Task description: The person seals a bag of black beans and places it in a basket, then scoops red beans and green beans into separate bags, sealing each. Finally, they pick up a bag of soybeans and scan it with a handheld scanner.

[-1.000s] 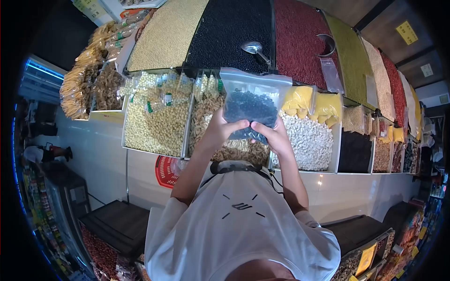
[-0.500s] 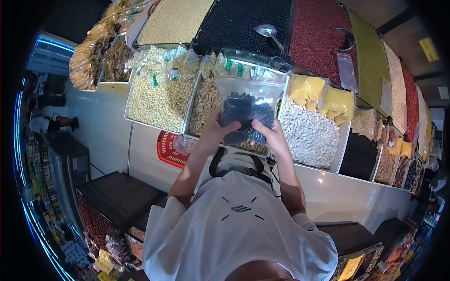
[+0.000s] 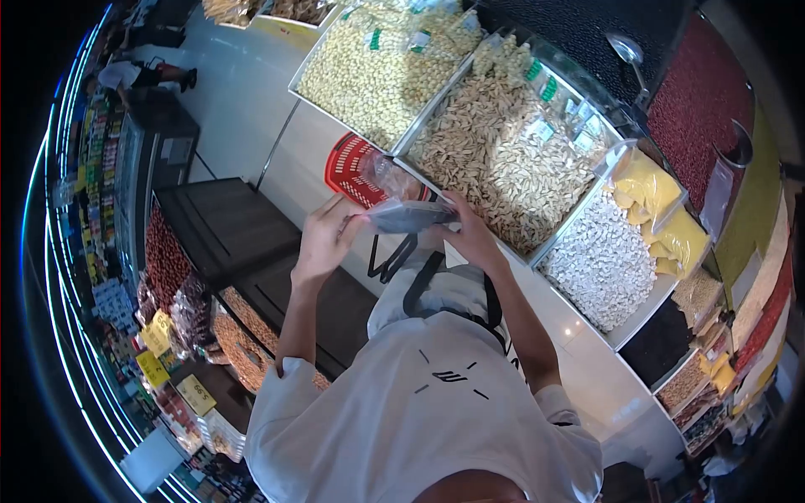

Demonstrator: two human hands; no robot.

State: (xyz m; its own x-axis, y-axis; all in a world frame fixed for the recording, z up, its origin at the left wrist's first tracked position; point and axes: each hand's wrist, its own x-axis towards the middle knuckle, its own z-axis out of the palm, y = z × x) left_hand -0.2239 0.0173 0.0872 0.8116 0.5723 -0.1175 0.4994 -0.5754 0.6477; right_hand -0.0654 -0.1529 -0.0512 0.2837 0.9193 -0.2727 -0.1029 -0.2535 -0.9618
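A clear plastic bag of dark contents (image 3: 409, 218) hangs between my hands, tipped so that I see it nearly edge-on. My left hand (image 3: 325, 235) pinches its left edge between thumb and fingers. At the opposite edge, my right hand (image 3: 470, 233) grips the bag. Just beyond and below it is a red shopping basket (image 3: 340, 172), partly hidden by the bag and my hands. Inside the basket lies a clear plastic bag (image 3: 390, 178) whose contents I cannot make out.
Ahead and right stand bins of pale round seeds (image 3: 369, 75), dried beige slices (image 3: 520, 151) and white cubes (image 3: 599, 260). Yellow bags (image 3: 650, 189) lie on the cubes. A metal scoop (image 3: 629, 54) rests on black beans. A dark cabinet (image 3: 222, 226) is at left. Another person (image 3: 134, 75) stands farther off.
My view has turned left. The bag has moved from over the bins to near the red basket and tilted from face-on to nearly edge-on. My hands have shifted to its two sides.
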